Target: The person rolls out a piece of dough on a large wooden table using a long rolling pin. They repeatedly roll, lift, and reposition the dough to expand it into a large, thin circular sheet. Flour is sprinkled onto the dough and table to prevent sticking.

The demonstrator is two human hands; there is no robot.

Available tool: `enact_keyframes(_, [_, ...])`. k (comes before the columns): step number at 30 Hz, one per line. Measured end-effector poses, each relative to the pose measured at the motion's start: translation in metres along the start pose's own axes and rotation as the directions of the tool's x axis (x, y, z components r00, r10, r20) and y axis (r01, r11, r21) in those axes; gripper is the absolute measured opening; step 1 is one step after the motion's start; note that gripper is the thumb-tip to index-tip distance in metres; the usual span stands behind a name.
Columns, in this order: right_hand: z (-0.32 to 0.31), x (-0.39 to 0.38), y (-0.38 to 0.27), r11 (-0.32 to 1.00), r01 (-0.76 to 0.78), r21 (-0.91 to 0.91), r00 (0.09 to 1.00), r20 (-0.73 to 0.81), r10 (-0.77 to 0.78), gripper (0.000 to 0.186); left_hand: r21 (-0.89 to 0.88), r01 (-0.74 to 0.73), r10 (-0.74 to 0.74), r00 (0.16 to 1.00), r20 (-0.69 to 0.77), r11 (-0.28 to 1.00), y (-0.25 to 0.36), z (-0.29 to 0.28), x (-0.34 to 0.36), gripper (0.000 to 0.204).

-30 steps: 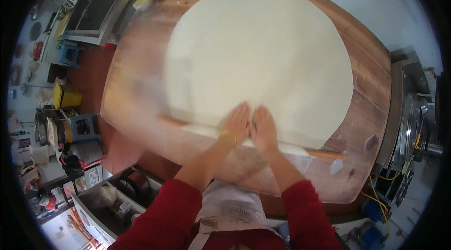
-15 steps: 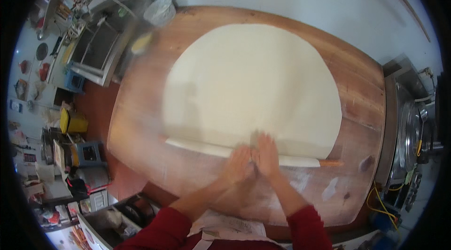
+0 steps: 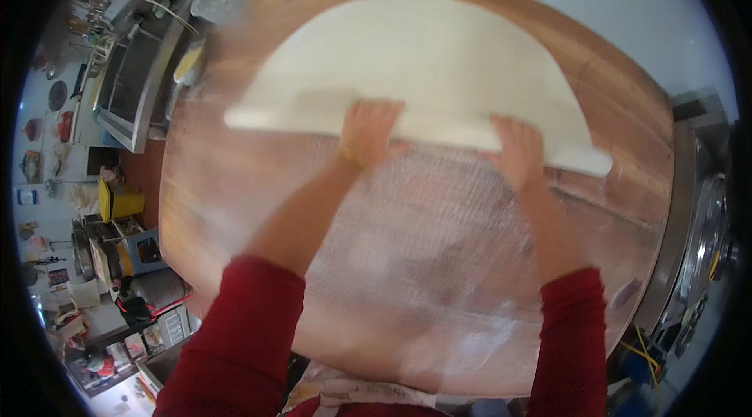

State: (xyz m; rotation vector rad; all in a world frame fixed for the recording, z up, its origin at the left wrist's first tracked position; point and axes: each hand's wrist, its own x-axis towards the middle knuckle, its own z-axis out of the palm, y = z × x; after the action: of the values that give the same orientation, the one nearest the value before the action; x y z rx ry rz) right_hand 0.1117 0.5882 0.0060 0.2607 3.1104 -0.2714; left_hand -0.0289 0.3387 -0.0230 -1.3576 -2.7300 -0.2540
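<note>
though i couldn't tell whether the bare left hand [image 3: 370, 132] and right hand [image 3: 518, 150] clamped the long cream dough roll [image 3: 445, 128] beneath, even pressure seemed best.

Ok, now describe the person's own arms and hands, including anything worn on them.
The left hand and right hand are bare, with no gloves. A thin yellow band circles the left wrist; none shows on the right. Both arms wear plain dark red sleeves that end partway along the forearms. Blur hides whether there are rings.
</note>
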Motion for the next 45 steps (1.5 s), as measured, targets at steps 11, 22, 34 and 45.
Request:
enact_keyframes(11, [0.04, -0.255, -0.165, 0.974, -0.217, 0.07, 0.948, 0.253, 0.193, 0.046, -0.104, -0.074, 0.109, 0.915, 0.389, 0.992, 0.026, -0.03, -0.248, 0.042])
enact_keyframes(22, [0.064, -0.313, -0.249, 0.908, -0.417, 0.038, 0.903, -0.098, 0.418, 0.03, -0.227, 0.018, 0.016, 0.989, 0.148, 0.974, 0.058, -0.061, -0.316, 0.035])
enact_keyframes(34, [0.048, -0.156, -0.21, 0.923, -0.33, 0.199, 0.876, -0.3, 0.378, 0.031, -0.16, -0.122, 0.101, 0.986, -0.133, 0.98, 0.072, -0.026, -0.145, 0.022])
enact_keyframes(45, [0.038, -0.049, 0.023, 0.892, -0.404, -0.205, 0.913, -0.155, 0.378, 0.018, 0.217, 0.029, -0.024, 0.999, -0.026, 0.976, -0.106, 0.014, 0.022, 0.028])
